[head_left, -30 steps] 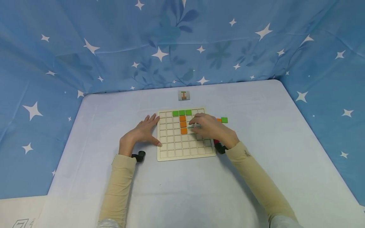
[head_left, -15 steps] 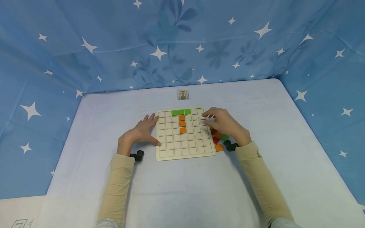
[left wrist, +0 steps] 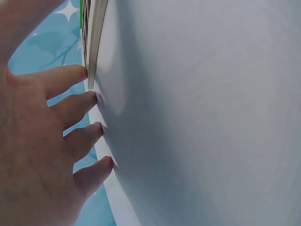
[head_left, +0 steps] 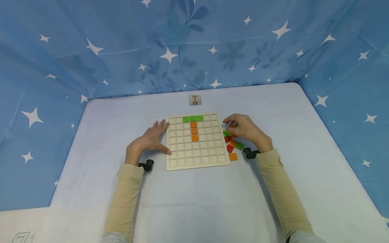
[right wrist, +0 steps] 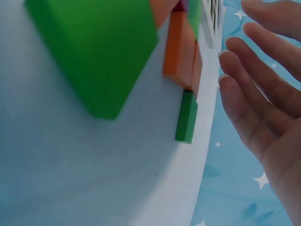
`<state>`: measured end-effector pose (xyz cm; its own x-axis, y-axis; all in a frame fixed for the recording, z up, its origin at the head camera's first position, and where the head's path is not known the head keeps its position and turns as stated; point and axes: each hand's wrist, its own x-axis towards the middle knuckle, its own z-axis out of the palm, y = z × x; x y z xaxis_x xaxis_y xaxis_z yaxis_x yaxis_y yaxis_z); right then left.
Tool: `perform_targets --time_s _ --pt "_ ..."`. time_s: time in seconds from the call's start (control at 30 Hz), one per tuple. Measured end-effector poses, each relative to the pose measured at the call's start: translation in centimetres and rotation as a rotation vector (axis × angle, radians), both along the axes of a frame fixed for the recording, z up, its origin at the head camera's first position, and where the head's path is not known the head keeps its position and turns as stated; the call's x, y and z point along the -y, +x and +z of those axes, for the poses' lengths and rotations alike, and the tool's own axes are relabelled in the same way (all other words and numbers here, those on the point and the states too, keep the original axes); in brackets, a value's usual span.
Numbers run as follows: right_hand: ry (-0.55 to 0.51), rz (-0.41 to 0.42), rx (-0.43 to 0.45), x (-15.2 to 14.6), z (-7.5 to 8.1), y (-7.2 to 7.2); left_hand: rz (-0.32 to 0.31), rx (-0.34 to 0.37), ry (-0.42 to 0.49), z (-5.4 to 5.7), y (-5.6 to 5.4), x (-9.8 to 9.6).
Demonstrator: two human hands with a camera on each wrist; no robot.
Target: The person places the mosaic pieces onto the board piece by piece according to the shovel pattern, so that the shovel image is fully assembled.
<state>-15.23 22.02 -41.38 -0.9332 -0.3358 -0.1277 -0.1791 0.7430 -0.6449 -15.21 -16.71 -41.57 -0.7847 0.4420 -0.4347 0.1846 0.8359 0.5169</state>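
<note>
A pale gridded board (head_left: 181,157) lies on the white table, with three green tiles (head_left: 192,118) in its top row and three orange tiles (head_left: 194,131) in a column beneath. My left hand (head_left: 149,139) rests at the board's left edge, fingers spread and thumb touching the near part. In the left wrist view, the index fingertip meets the board's edge (left wrist: 95,47). Right of the board, my right hand (head_left: 245,128) hovers over loose pieces, its fingers gently bent. Nothing shows between those fingers in the right wrist view, where a large green piece (right wrist: 96,56) appears close to the camera.
Several loose pieces lie along the board's right side, among them a red piece (head_left: 230,149), a green one (head_left: 239,145) and an orange square (head_left: 233,157). A small pattern card (head_left: 195,100) lies beyond the board. Blue star-printed cloth (head_left: 121,50) hangs behind the table.
My right hand has moved right, from above the board near the orange column to the loose pieces, uncovering more of them. The left hand stays at the board's edge.
</note>
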Motion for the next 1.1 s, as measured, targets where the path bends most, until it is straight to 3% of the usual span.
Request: perform_targets --time_s 0.57,0.87,1.1 --pt "0.078 -0.055 -0.003 -1.1 -0.6 -0.3 0.005 -0.006 0.002 -0.2 -0.1 -0.1" --pt "0.116 -0.052 0.038 -1.6 -0.6 -0.5 0.01 -0.004 -0.003 -0.3 -0.1 -0.1" --pt "0.142 -0.048 0.017 -1.7 -0.8 -0.5 0.007 0.0 -0.006 -0.4 -0.2 -0.1"
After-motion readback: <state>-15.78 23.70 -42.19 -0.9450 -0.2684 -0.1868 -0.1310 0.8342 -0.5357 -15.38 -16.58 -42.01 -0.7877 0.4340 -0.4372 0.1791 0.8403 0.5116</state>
